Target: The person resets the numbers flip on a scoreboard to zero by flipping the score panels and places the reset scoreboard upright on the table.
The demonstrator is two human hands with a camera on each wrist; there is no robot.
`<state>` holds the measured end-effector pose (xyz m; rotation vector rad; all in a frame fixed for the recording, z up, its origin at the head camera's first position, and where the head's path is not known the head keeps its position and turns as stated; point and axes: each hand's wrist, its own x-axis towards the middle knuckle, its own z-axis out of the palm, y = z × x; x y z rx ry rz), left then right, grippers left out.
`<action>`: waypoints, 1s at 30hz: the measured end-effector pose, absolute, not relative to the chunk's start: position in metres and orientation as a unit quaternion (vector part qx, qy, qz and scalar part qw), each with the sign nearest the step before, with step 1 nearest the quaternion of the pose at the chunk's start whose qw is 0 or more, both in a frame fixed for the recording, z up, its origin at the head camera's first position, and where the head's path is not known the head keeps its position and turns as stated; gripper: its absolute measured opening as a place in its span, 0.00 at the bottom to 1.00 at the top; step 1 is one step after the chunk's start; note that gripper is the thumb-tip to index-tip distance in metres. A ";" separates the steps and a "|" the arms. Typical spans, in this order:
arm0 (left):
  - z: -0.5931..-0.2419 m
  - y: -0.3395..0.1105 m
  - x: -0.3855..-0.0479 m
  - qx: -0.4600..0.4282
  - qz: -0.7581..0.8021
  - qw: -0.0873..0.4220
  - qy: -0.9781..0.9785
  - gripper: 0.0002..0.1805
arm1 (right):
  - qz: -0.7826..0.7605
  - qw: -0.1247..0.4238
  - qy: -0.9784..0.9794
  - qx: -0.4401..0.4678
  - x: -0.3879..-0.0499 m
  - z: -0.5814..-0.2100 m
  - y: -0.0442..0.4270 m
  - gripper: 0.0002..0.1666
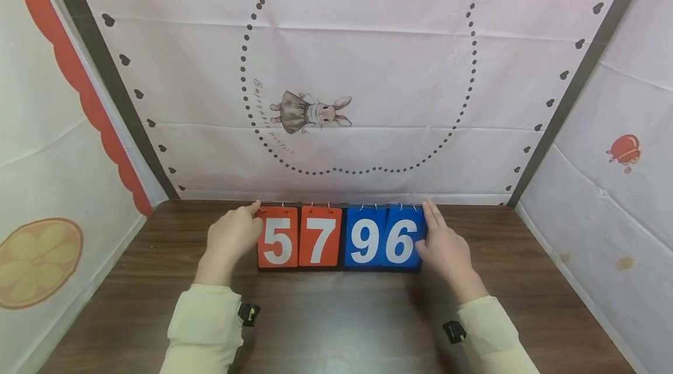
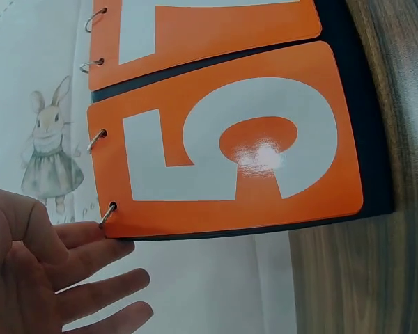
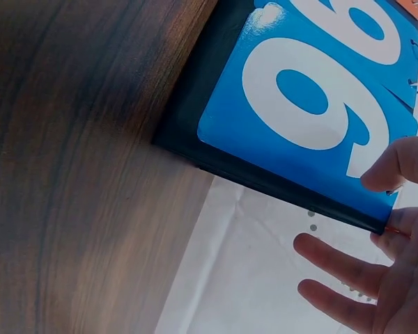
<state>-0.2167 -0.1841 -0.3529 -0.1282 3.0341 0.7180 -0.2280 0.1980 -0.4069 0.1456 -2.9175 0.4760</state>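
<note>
Where the black-backed, orange-and-blue flip scoreboard (image 1: 341, 238) rested on the brown wood-grain surface (image 1: 336, 321), its long axis ran crosswise. Fingers spread, the left hand (image 1: 231, 241) touched one upper corner; the right hand (image 1: 448, 246) pinched the other, neither nearer.

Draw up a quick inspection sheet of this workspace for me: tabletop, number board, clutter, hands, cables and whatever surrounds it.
Surface: brown wood-grain table, with shine on its middle.
Job's things: flip scoreboard near the table's far edge; red cards read 5 and 7, blue cards read 9 and 6.
Clutter: nothing seen.
Grippers: bare hands; left hand touches the board's upper left corner, right hand grips its right edge, thumb in front.
Cables: nothing seen.
Surroundings: creased white cloth behind, with a rabbit print lying sideways.
</note>
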 end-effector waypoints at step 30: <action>-0.384 -0.176 -0.288 -0.036 0.389 -0.009 0.921 0.28 | 0.197 0.177 -0.961 0.081 -0.150 -0.414 0.214 0.35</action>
